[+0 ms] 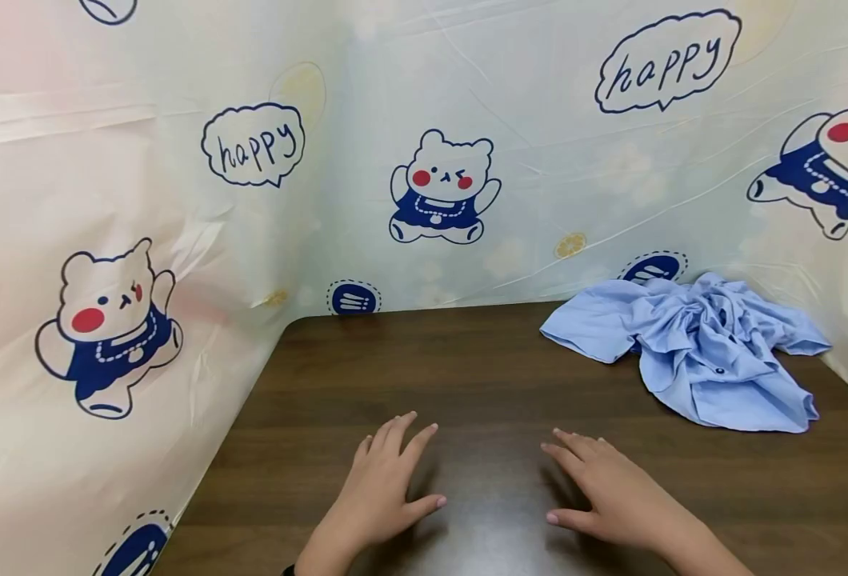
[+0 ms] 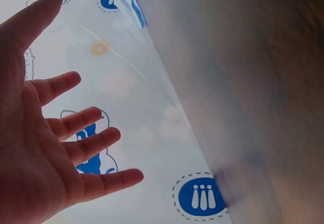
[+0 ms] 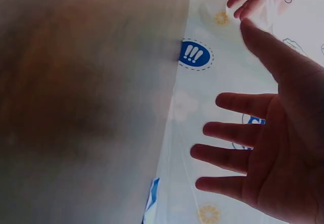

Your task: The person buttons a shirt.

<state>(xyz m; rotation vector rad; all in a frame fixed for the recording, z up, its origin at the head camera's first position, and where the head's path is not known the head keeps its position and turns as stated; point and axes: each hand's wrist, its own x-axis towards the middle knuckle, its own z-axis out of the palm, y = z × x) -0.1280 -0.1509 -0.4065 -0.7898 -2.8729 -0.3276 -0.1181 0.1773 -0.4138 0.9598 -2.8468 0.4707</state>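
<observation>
A light blue shirt (image 1: 712, 352) with dark buttons lies crumpled at the back right of the brown wooden table (image 1: 424, 368). My left hand (image 1: 377, 488) hovers over the front of the table, fingers spread, holding nothing. Facing it, my right hand (image 1: 607, 488) is spread the same way and is also without any object; it is the nearer hand to the shirt. In the left wrist view the left palm (image 2: 30, 143) and spread fingers show. The right wrist view has the right palm (image 3: 283, 158) with its fingers apart, and a small strip of the shirt (image 3: 151, 201).
A pale curtain (image 1: 539, 104) printed with bears and "happy" bubbles hangs behind the table and along its left and right sides. It meets the table's back edge, and the shirt lies close against it.
</observation>
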